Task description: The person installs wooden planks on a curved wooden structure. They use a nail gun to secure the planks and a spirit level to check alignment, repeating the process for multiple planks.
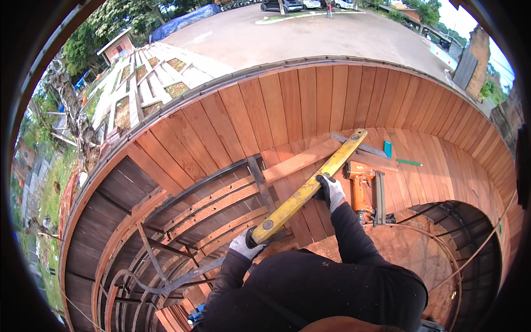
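Site type: outdoor construction site for woodwork. Indicators: a curved plank wall [310, 99] encloses the work position; at left, curved ribs [224, 208] of the framework stand uncovered beside finished planking. Building tools are present: a yellow level [301, 198], an orange nail gun [361, 188] and a green pencil [409, 162]. Outdoor location: beyond the wall lie a paved lot [232, 41] with parked vehicles [281, 5], trees [110, 19] and open sky [454, 22].

We hold our left hand [246, 245] low, curled in a grip. Our right hand [332, 192] sits farther forward, gripping too, its arm [355, 233] stretched out.
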`<move>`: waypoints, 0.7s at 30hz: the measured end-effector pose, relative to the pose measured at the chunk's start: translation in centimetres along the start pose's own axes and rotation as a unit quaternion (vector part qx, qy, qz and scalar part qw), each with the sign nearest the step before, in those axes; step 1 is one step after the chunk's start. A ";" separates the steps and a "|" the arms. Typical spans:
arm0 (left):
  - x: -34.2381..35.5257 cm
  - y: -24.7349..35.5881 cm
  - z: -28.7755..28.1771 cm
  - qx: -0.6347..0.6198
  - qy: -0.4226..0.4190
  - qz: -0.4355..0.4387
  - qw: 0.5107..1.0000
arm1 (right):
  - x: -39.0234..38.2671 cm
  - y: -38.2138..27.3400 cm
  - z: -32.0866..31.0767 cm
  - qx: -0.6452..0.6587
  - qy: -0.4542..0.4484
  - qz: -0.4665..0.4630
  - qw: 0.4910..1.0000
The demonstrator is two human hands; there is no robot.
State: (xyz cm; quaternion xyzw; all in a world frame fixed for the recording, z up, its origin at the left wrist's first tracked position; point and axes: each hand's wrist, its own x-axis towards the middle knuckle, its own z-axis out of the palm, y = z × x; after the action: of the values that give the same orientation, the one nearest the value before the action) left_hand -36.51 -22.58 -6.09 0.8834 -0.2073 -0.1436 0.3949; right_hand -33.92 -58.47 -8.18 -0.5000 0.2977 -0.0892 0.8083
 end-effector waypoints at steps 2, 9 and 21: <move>0.0 0.4 0.1 0.003 -0.013 -0.001 1.000 | 0.6 0.6 -0.7 -0.004 0.013 0.002 1.000; -1.9 2.5 -4.3 -0.087 -0.112 -0.058 0.988 | 3.1 4.0 -1.5 -0.038 0.074 -0.086 0.993; -1.6 18.1 -13.1 -0.131 -0.365 0.471 0.793 | 1.3 2.9 -0.2 -0.018 0.100 -0.070 0.992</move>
State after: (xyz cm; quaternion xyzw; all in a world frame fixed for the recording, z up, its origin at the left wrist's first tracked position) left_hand -37.07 -24.32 16.18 0.4983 -0.7054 -0.2771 0.4210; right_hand -33.38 -57.80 -11.23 -0.5229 0.3426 -0.1896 0.7571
